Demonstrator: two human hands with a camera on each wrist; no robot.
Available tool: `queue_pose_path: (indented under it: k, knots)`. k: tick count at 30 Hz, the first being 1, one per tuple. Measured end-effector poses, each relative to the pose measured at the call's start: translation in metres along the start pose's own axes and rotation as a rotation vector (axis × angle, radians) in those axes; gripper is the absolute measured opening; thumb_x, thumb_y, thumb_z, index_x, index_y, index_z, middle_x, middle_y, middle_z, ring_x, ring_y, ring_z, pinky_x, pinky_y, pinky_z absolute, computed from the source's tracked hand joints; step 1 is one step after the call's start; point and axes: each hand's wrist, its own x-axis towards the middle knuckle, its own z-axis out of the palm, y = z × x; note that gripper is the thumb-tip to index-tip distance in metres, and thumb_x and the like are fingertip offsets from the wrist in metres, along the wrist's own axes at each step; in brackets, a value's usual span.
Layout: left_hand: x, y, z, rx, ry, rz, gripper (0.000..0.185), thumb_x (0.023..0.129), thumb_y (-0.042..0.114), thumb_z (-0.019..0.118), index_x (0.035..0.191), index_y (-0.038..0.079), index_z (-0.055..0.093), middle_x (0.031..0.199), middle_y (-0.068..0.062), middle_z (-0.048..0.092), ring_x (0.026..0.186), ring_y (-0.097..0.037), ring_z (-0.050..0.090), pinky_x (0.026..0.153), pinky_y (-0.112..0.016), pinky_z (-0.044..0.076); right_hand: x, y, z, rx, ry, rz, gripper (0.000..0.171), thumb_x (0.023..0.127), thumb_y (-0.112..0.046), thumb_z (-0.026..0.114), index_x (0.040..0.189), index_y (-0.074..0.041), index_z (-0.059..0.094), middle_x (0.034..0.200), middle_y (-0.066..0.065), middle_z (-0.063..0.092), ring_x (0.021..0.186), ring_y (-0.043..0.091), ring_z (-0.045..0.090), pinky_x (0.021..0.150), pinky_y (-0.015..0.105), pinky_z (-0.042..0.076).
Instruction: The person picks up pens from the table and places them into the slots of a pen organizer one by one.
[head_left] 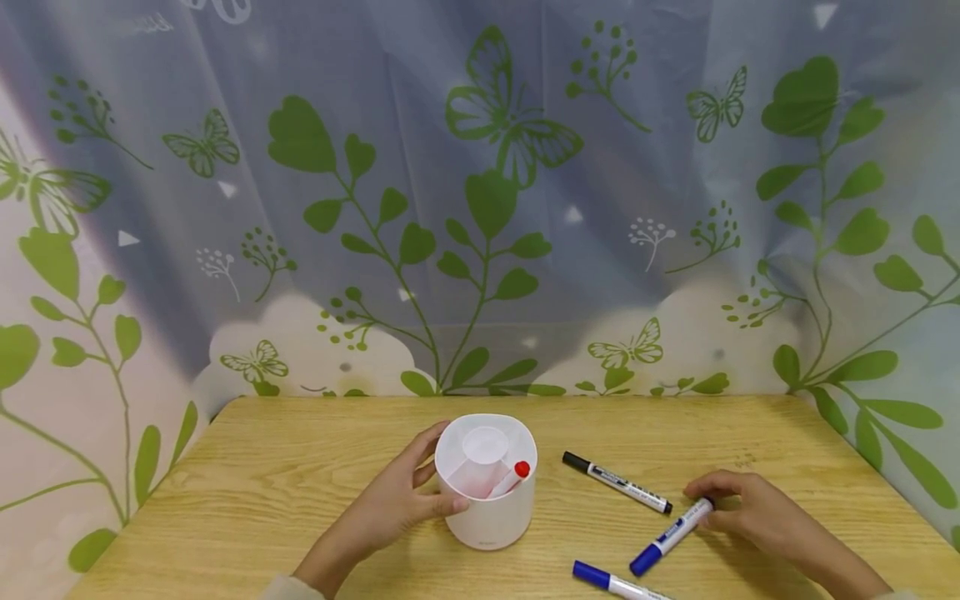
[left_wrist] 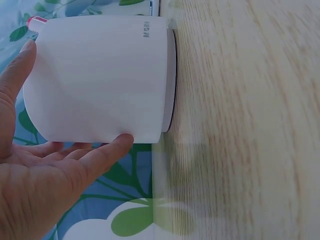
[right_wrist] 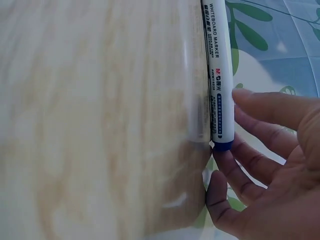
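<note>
A white round pen holder (head_left: pixel 491 512) stands on the wooden table (head_left: pixel 300 467), and a red-capped marker (head_left: pixel 516 475) leans inside it. My left hand (head_left: pixel 401 502) grips the holder from the left; in the left wrist view the thumb (left_wrist: pixel 107 150) and a finger (left_wrist: pixel 17 65) lie against the holder's wall (left_wrist: pixel 100 75). A blue-capped whiteboard marker (head_left: pixel 670 527) lies flat to the right. My right hand (head_left: pixel 738 504) touches its tail end with nearly straight fingertips (right_wrist: pixel 240 97), and the thumb lies just off the barrel (right_wrist: pixel 218 75).
A black-capped marker (head_left: pixel 617 482) lies between the holder and my right hand. Another blue-capped marker (head_left: pixel 611 581) lies at the near edge. A curtain (head_left: pixel 480 208) printed with leaves and butterflies hangs round the back and sides of the table.
</note>
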Motion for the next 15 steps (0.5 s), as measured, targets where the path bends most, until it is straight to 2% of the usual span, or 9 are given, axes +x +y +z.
queue_pose_path:
  k: [2,5,8,11,15]
  knots:
    - [0.0001,0.0003,0.0001,0.002,0.000,-0.001,0.096,0.089,0.025,0.086,0.165,0.018,0.028,0.170,-0.023,0.025,0.153,-0.057,0.026,0.113,-0.059,0.046,-0.0004,0.0028,-0.0001,0.031,-0.015,-0.004,0.031,0.092,-0.006,0.075,0.121,0.005,0.071,0.119,0.015,0.074,0.104,0.006,0.064,0.082,0.018,0.051]
    - [0.0001,0.0004,0.0003,0.001,0.000,0.000,0.096,0.089,0.026,0.086,0.165,0.018,0.028,0.170,-0.024,0.025,0.153,-0.058,0.026,0.113,-0.058,0.046,-0.0010,0.0067,0.0007,0.101,-0.045,-0.017,0.027,0.093,0.000,0.071,0.119,0.007,0.070,0.115,0.017,0.070,0.094,0.004,0.060,0.069,0.021,0.051]
    - [0.0002,0.0001,0.0004,-0.007,-0.001,0.003,0.095,0.089,0.025,0.086,0.165,0.018,0.028,0.170,-0.024,0.025,0.153,-0.057,0.026,0.113,-0.058,0.046,-0.0016,0.0092,0.0021,0.123,-0.051,-0.045,0.022,0.092,0.004,0.069,0.113,0.006,0.070,0.112,0.014,0.066,0.084,0.001,0.052,0.061,0.022,0.047]
    - [0.0001,-0.0004,0.0004,-0.008,0.001,0.002,0.095,0.089,0.025,0.086,0.164,0.018,0.028,0.170,-0.023,0.025,0.153,-0.057,0.025,0.113,-0.058,0.046,-0.0010,0.0097,0.0026,0.079,-0.042,-0.085,0.016,0.091,0.006,0.068,0.107,0.004,0.071,0.111,0.012,0.063,0.083,-0.001,0.049,0.061,0.022,0.046]
    - [0.0004,-0.0010,0.0007,0.010,0.009,-0.003,0.095,0.089,0.026,0.086,0.164,0.019,0.029,0.170,-0.023,0.026,0.152,-0.058,0.027,0.114,-0.060,0.045,0.0004,0.0087,0.0037,0.008,-0.016,-0.082,0.015,0.089,0.008,0.071,0.102,0.001,0.072,0.110,0.010,0.062,0.086,-0.004,0.047,0.068,0.021,0.044]
